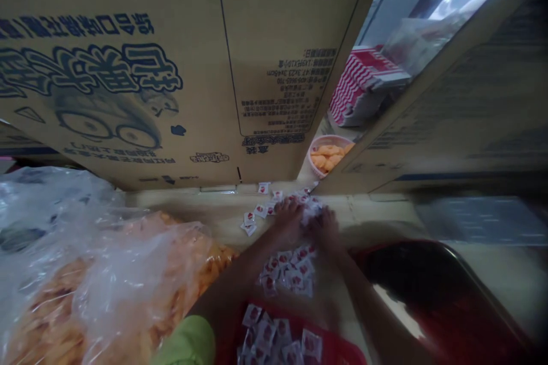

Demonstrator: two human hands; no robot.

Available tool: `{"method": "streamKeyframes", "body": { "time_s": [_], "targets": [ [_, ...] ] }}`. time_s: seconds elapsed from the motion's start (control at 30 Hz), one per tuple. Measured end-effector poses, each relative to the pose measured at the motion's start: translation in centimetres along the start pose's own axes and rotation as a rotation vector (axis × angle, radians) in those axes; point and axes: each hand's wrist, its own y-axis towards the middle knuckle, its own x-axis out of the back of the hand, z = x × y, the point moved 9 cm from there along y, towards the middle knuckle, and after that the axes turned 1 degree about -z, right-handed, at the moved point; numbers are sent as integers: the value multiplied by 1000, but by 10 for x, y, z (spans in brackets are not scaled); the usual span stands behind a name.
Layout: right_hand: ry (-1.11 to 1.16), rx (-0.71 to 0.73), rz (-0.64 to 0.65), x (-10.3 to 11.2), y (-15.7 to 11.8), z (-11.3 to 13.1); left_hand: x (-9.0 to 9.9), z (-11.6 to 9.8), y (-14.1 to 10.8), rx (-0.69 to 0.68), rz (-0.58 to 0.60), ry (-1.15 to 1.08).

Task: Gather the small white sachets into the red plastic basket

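- Upper left of the frame: a large cardboard carton (128, 68) printed in blue, which fills the view ahead and blocks any reach forward.
- Right of the frame: a second carton (432, 102) stands at an angle, leaving a gap beside the first.
- Through that gap: a stack of red-and-white striped packaging (359, 82), and below it a pink basket (319, 165) of orange puffed snacks.
- Lower left: a clear plastic bag (107, 279) bulging with more orange snacks. It looks soft and light, but it crowds my left forearm.
- Lower right: a dark glossy tub (428, 279) sits beside my right arm.
- Bottom centre: a red tray (342, 351) holds rows of sachets.
- On the table (377, 211): small white-and-red sachets (286, 274) lie scattered in loose heaps ahead of the tray and around my hands. They look light, thin and slippery, best pinched by an edge one at a time.
- My left hand (286, 222) and right hand (325, 234) are close together, fingers bunched among the sachets. Blur hides whether they hold any.
- A green sleeve (188, 342) shows at the bottom edge.
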Motion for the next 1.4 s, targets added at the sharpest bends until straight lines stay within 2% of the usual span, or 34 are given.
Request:
{"method": "streamKeyframes", "body": {
  "time_s": [0.1, 0.13, 0.2, 0.27, 0.33, 0.43, 0.5, 0.57, 0.67, 0.8, 0.87, 0.93, 1.03, 1.17, 1.4],
  "targets": [
    [17, 28, 5, -2, -30, 20, 3, -9, -21, -70, 51, -43],
    [22, 45, -1, 3, -34, 28, 8, -5, -24, -73, 49, -53],
    [29, 86, -29, 13, -32, 45, 23, 16, -22, -2, 5, -41],
    [34, 143, -48, 17, -14, 65, 41, 47, -15, 134, -77, 4],
    [35, 218, -29, 8, 12, 89, 52, 75, -8, 245, -139, 48],
    [-1, 264, 5, -19, 49, 113, 51, 95, 0, 289, -158, 88],
    [-39, 242, 17, -35, 62, 116, 47, 98, 1, 276, -160, 124],
    [-74, 212, 25, -44, 61, 113, 43, 97, -2, 263, -167, 157],
    [-111, 210, 46, -47, 35, 109, 42, 91, -12, 261, -173, 164],
    [-132, 243, 85, -39, -12, 111, 43, 83, -27, 285, -164, 146],
    [-141, 242, 93, -34, -20, 113, 46, 87, -30, 332, -172, 140],
    [-155, 237, 89, -31, -13, 116, 50, 97, -28, 396, -192, 141],
    [-187, 232, 91, -34, 16, 126, 55, 113, -23, 464, -228, 152],
    [-242, 219, 133, -48, 45, 141, 56, 123, -20, 478, -263, 184],
    [-300, 242, 191, -59, 49, 152, 48, 127, -13, 457, -241, 185]
  ]
}}
